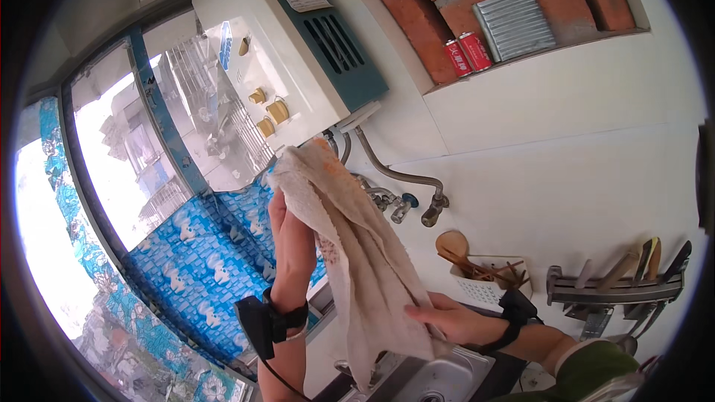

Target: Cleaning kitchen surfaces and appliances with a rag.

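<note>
A beige terry towel (368, 268) with orange and brown stains hangs in folds between my two hands. Its upper end is bunched in my left hand (293, 240), raised before the underside of a white gas water heater (301, 84). Lower down, my right hand (458, 318) pinches the towel's right edge between thumb and fingers. The towel's lower corners dangle over a stainless steel sink (447, 374). Parts of the left fingers are hidden behind the cloth.
Flexible metal hoses (391, 170) run from the heater to wall valves (433, 212). A white utensil basket (486, 285) and a knife rack (614, 287) hang at right. Batteries (468, 53) stand in a brick niche beside corrugated foil (514, 25). A blue curtain (206, 262) covers the lower window.
</note>
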`<state>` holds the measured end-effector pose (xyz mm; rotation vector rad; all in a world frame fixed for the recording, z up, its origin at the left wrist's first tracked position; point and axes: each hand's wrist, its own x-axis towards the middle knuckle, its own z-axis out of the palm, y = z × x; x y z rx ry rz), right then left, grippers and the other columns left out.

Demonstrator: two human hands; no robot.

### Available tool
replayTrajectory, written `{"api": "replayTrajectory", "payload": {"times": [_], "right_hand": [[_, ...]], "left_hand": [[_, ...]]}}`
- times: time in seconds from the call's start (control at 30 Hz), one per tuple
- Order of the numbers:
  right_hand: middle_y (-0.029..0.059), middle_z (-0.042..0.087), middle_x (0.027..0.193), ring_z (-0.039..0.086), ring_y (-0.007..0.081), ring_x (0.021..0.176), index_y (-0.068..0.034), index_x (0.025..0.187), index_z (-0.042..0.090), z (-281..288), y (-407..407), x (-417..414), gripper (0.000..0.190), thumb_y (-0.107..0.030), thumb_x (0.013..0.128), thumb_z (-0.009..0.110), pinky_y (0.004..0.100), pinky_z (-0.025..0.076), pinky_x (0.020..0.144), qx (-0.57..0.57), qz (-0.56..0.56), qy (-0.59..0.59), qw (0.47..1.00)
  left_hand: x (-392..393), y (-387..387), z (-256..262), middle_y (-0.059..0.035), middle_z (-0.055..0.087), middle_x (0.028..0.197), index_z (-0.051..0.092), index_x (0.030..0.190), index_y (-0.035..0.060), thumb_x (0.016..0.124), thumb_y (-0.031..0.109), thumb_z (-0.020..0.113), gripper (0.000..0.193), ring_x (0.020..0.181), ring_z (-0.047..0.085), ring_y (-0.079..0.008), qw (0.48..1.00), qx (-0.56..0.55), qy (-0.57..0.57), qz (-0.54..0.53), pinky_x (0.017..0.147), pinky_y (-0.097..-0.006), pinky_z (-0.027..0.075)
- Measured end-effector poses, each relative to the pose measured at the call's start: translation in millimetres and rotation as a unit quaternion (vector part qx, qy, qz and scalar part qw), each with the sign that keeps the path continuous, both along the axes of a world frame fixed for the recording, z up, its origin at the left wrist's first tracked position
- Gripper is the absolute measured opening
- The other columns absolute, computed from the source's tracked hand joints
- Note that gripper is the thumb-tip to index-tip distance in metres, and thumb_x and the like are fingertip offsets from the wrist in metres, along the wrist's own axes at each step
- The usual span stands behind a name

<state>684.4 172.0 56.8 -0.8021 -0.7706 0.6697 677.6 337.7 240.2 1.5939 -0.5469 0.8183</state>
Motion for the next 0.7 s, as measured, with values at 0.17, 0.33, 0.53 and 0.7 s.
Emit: {"api": "replayTrajectory", "payload": {"times": [0.17,0.33,0.53,0.7], "right_hand": [[0.0094,0.049,0.114,0.047,0.013,0.103,0.0,0.134,0.029,68,18,10,0.05,-0.02,0.093,0.05,0.0272,0.04,0.088,0.077,-0.134,-0.208,0.966],[0.0138,0.039,0.129,0.042,0.0162,0.115,0.004,0.138,0.021,94,61,20,0.054,-0.01,0.093,0.047,0.0288,0.036,0.094,0.268,-0.237,-0.272,0.893],[0.0158,0.046,0.124,0.046,0.0165,0.113,0.005,0.136,0.024,55,74,17,0.052,-0.002,0.09,0.046,0.0275,0.036,0.094,0.205,-0.189,-0.151,0.949],[0.0116,0.054,0.11,0.051,0.0133,0.1,0.005,0.127,0.036,-5,80,18,0.043,-0.004,0.088,0.05,0.0268,0.041,0.086,0.107,-0.195,-0.189,0.956]], "left_hand": [[57,-21,87,-0.0139,0.058,0.105,0.053,0.109,-0.0084,0.089,0.017,0.049,0.033,0.097,0.054,-0.0197,0.956,0.112,-0.2,0.183,0.085,-0.0296,0.04],[114,-36,160,-0.0267,0.06,0.099,0.057,0.098,-0.0116,0.087,0.028,0.047,0.042,0.099,0.055,-0.0358,0.852,0.238,-0.245,0.397,0.09,-0.0362,0.038],[139,4,116,-0.0196,0.057,0.106,0.055,0.105,-0.0042,0.089,0.022,0.046,0.032,0.102,0.053,-0.0306,0.761,0.3,-0.296,0.493,0.09,-0.0371,0.039],[129,36,6,-0.0171,0.057,0.102,0.056,0.102,0.0007,0.087,0.019,0.047,0.025,0.098,0.053,-0.0319,0.647,0.458,-0.247,0.557,0.089,-0.0391,0.04]]}}
